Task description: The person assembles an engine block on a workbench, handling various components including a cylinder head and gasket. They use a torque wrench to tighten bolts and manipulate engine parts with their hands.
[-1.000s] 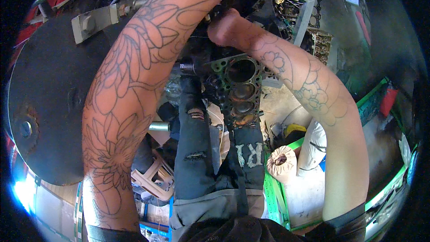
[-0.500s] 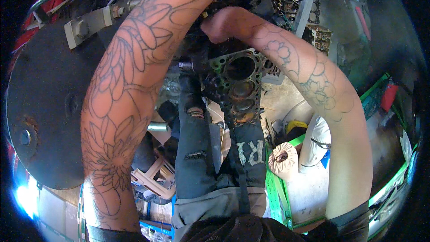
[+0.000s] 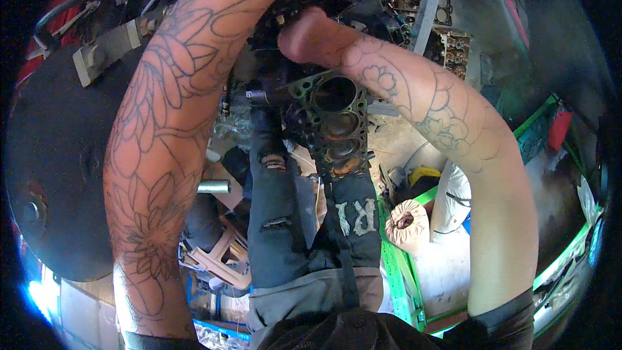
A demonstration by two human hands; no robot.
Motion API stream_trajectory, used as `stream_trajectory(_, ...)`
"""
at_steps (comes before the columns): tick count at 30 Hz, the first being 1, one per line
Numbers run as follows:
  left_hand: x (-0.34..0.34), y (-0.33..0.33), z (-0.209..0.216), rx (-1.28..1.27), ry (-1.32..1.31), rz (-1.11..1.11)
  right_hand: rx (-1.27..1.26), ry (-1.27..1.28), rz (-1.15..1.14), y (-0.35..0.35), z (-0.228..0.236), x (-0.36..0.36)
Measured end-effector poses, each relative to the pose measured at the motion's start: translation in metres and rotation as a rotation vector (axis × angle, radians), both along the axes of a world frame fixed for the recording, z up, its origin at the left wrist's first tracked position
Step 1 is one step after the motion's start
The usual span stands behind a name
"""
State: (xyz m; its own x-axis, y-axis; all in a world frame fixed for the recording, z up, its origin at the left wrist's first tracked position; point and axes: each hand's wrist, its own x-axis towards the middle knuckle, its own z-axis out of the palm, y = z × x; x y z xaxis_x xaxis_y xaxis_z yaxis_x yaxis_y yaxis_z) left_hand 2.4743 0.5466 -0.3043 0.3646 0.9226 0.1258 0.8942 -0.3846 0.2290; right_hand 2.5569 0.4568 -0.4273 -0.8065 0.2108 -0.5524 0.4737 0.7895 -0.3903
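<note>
My left forearm (image 3: 175, 84) stretches up the left side and leaves at the top edge, so my left hand is out of sight. Near the top centre, my right hand (image 3: 310, 37) is bent at the wrist against dark machine parts (image 3: 285, 10); its fingers are hidden, and whether they grip anything does not show. Just below that hand lies an engine block (image 3: 343, 123) with a row of round cylinder bores, some of them rusty brown. A short silver cylinder end (image 3: 256, 95) shows left of the block.
On my left is a large dark round plate (image 3: 58, 155) with a bolted bracket (image 3: 107, 52). A grey-framed tray (image 3: 427, 13) of tools and a cylinder head (image 3: 455, 48) lie far right. A beige cloth roll (image 3: 407, 225) sits beside green rails (image 3: 398, 272). A silver tube (image 3: 214, 186) lies lower left.
The whole view has shifted slightly, moving the engine block a little left and up. My right hand is slightly further left in the picture, and more dark parts show above it.
</note>
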Motion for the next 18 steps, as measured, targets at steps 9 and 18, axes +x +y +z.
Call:
stream_trajectory(9,0.005,-0.002,0.005,0.017,0.007,-0.007,0.245,0.537,-0.055,-0.009,-0.036,0.019)
stream_trajectory(18,0.005,0.003,0.001,-0.056,0.066,0.006,0.106,0.306,-0.076,-0.011,-0.013,0.012)
